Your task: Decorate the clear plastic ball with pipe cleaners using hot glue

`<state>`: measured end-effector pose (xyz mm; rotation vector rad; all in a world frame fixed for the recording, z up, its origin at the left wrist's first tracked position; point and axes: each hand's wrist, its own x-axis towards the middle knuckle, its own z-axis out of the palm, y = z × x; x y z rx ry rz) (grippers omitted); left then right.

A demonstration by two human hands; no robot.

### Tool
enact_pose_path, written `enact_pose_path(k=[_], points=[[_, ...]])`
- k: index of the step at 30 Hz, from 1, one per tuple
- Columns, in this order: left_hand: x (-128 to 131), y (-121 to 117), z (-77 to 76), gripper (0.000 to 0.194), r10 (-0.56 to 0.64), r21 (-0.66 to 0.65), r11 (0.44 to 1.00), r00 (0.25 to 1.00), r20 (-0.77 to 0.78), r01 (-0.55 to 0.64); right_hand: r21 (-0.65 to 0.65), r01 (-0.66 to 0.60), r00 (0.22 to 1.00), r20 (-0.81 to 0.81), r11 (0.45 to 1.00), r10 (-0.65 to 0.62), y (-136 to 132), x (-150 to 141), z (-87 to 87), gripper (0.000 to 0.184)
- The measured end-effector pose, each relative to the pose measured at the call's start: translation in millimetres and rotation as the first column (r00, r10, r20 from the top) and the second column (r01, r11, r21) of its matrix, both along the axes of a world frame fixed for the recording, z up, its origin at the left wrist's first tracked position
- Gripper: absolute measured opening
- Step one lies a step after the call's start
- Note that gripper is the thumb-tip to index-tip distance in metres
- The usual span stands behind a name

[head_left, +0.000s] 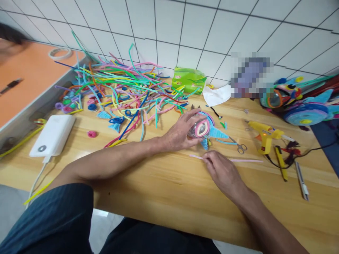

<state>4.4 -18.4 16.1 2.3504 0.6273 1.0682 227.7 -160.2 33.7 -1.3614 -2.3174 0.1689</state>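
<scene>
My left hand [182,132] is closed round a transparent craft figure [200,129] with a pink-and-cream spiral on its front and blue pipe-cleaner fins. The figure rests on or just above the wooden table; which one I cannot tell. Closer to me, my right hand [219,167] has its fingers closed over a pale pink pipe cleaner [246,161], whose two ends stick out left and right along the tabletop. Small scissors [241,148] lie beyond the right hand, beside a light blue pipe cleaner [225,141].
A tangle of coloured pipe cleaners [124,84] covers the back left, near a green packet [188,80]. At left lies a white power bank [53,135] with a cable. On the right are a yellow glue gun [265,134], two cutters [281,164] and finished-looking fish figures [307,111].
</scene>
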Motion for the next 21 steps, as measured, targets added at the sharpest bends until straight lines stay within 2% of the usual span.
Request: enact_pose_path(k=[6,12,16,18,21], points=[[-3,-2,-1.9,0.071,-0.005,0.076,0.997,0.999,0.049,0.001,-0.007,-0.055,0.990,-0.128,0.998,0.053,-5,-8,5.4,0.023],[-1,-6,0.6,0.072,0.004,0.018,1.000,0.998,-0.070,-0.003,-0.044,-0.056,0.983,-0.178,0.998,0.047,-5,-12,3.5,0.017],[0,-3,-2.1,0.079,0.003,0.031,1.000,0.995,-0.098,0.000,-0.013,-0.045,0.983,-0.181,0.999,0.042,-5,-15,1.8,0.011],[-1,-3,2.2,0.083,0.028,0.055,0.998,0.994,-0.107,-0.022,-0.001,-0.052,0.985,-0.162,0.999,0.051,-3,-14,0.3,0.011],[-3,-13,22.0,0.087,0.103,0.117,0.989,0.990,-0.093,-0.092,0.013,-0.057,0.991,-0.123,0.998,0.058,-3,-12,-5.0,0.012]])
